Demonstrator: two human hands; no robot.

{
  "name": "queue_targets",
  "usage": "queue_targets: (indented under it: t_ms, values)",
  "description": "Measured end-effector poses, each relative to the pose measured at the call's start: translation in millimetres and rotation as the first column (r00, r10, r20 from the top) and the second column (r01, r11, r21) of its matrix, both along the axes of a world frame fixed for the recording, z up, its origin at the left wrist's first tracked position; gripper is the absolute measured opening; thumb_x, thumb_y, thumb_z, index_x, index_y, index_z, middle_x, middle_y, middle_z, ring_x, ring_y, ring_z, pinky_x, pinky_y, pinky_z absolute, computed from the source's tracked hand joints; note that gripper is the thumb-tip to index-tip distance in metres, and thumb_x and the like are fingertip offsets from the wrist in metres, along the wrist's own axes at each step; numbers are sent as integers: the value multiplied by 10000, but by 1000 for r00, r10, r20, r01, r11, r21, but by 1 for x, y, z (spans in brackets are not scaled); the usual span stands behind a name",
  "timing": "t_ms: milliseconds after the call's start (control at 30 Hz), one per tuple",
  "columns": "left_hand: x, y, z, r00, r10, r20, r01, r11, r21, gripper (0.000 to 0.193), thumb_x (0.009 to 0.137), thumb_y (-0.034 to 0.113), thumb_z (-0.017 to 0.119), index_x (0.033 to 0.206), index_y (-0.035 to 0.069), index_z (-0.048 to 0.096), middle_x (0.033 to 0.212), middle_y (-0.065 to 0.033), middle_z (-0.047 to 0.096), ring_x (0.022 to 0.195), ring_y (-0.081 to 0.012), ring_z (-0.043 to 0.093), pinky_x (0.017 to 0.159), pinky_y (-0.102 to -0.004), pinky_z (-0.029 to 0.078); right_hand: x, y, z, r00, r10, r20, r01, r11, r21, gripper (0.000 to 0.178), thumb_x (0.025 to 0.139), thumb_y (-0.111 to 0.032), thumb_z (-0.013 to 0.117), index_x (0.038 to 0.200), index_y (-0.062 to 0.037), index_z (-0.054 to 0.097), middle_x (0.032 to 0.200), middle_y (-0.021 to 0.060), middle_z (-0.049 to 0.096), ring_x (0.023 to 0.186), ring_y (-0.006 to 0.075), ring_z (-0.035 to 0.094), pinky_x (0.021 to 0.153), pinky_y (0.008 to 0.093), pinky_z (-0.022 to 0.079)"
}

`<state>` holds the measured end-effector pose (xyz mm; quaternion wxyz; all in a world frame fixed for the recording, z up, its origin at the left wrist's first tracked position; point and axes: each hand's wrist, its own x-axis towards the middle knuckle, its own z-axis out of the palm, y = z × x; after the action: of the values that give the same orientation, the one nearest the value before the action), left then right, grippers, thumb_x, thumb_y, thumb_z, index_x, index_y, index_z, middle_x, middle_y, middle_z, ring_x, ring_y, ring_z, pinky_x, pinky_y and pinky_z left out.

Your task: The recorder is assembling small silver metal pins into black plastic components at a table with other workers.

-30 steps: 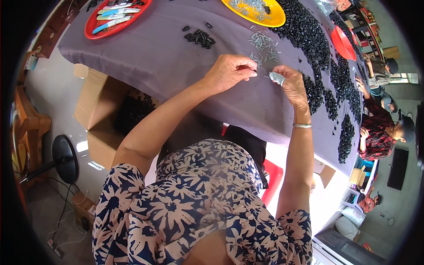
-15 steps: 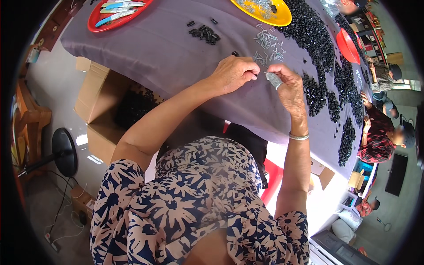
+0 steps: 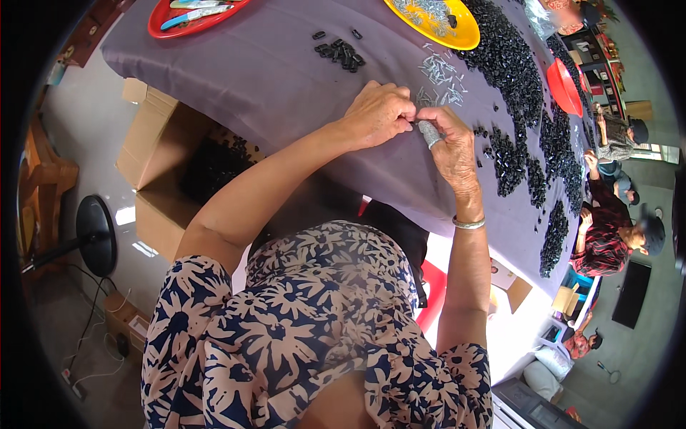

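Note:
Over the near part of the cloth, my left hand (image 3: 380,116) and my right hand (image 3: 453,146) meet fingertip to fingertip, both closed in a pinch. Whatever lies between the fingers is too small and covered to name. A silvery-grey wrap (image 3: 429,134) covers my right thumb. Just beyond the fingertips lies a loose scatter of small clear strips (image 3: 441,71). Farther left is a small group of short black pieces (image 3: 339,53), nearest to my left hand.
A yellow plate (image 3: 468,37) holds more clear strips; a red plate (image 3: 153,27) holds knife-like tools. Heaps of black pieces (image 3: 507,79) cover the right of the purple-grey cloth (image 3: 250,79), beside a red bowl (image 3: 561,86). An open cardboard box (image 3: 146,143) stands below left. Other people sit at right.
My right hand has moved left, closing the gap to my left hand so the fingertips meet. A single black piece beside my left hand no longer shows. The view has shifted slightly.

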<state>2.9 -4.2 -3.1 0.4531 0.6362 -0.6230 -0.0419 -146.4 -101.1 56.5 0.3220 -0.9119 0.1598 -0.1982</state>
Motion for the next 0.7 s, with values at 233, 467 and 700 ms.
queue_targets:
  t_ms: [233, 467, 700]
  values:
    - [-2, 0, 4, 1000, -3, -25, 6, 994, 106, 86, 739, 163, 731, 768, 109, 671, 855, -30, 602, 924, -225, 591, 810, -391, 393, 6, -3, 4, 999, 4, -48, -1, 998, 60, 285, 804, 90, 639, 1048, -30, 551, 819, 59, 664, 750, 117, 627, 697, 266, 514]
    - [-2, -1, 2, 1000, -4, -13, 5, 996, 91, 83, 738, 139, 722, 791, 100, 671, 857, -14, 607, 922, -213, 584, 822, -386, 385, 18, -7, 13, 988, 34, -148, -40, 999, -37, 280, 790, 110, 614, 1023, -26, 539, 791, 95, 661, 729, 158, 645, 663, 295, 507]
    - [-4, -2, 2, 999, 8, -44, -4, 996, 93, 75, 739, 89, 690, 809, 68, 673, 939, -9, 639, 954, -193, 576, 854, -379, 374, 29, 1, 22, 975, 128, -180, -175, 944, -278, 288, 765, 119, 590, 1008, -23, 527, 760, 174, 629, 695, 304, 642, 624, 356, 496]
